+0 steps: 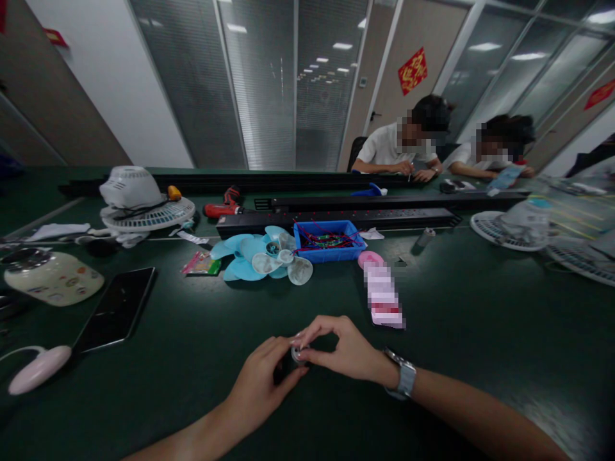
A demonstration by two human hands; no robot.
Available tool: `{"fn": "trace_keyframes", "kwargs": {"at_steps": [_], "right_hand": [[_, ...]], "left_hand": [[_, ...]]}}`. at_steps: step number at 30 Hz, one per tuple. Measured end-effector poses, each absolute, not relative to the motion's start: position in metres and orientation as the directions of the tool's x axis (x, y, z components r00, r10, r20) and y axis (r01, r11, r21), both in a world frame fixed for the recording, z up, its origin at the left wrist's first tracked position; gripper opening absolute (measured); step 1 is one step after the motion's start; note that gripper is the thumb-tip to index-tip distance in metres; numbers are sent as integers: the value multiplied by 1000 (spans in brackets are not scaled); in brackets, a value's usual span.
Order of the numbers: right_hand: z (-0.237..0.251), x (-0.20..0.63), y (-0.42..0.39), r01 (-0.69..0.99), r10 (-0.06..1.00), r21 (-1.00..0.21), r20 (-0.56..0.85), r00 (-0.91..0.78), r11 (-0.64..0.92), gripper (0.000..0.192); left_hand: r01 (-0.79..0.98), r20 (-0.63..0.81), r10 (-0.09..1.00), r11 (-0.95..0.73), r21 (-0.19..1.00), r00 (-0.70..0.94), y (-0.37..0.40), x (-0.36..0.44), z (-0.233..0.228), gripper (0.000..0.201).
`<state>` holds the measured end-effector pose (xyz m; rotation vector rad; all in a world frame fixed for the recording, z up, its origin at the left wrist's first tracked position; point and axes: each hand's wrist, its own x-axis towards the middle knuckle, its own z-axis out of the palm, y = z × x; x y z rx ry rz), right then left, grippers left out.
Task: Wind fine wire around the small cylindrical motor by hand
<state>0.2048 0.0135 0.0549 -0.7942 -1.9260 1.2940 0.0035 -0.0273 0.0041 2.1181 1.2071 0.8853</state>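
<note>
Nearest the camera, the left hand and right hand meet over the dark green table. Between them sits a small round part, silvery on top with a dark body below. The left hand wraps the dark lower part from the left, fingers curled around it; the right hand comes in from the right and pinches the silvery top with fingertips and thumb. Both hands are closed on it, so little of the part shows. A watch sits on the right wrist.

To the left lie a pink mouse and a black phone, with a cream gadget just beyond. Straight ahead, well apart from the hands, lies a blurred-out pink object. Behind it are pale blue fan blades and, just beside them, a blue tray holding wires. Farther back, a long black power strip runs across the table, with a red drill and a white fan body to the left and a fan grille to the right. At the far edge, two people sit at work.
</note>
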Motion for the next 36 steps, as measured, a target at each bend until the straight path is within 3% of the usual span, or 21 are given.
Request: {"fn": "trace_keyframes", "kwargs": {"at_steps": [12, 26, 36], "right_hand": [[52, 202, 10, 160, 778, -869, 319, -540, 468, 7], [54, 202, 8, 214, 774, -821, 363, -519, 529, 10], [54, 201, 9, 255, 796, -830, 318, -514, 496, 14]], "left_hand": [[508, 276, 878, -457, 730, 392, -27, 3, 2, 27], [502, 266, 878, -452, 737, 399, -28, 3, 3, 27], [507, 260, 880, -447, 737, 397, -28, 4, 5, 26]]}}
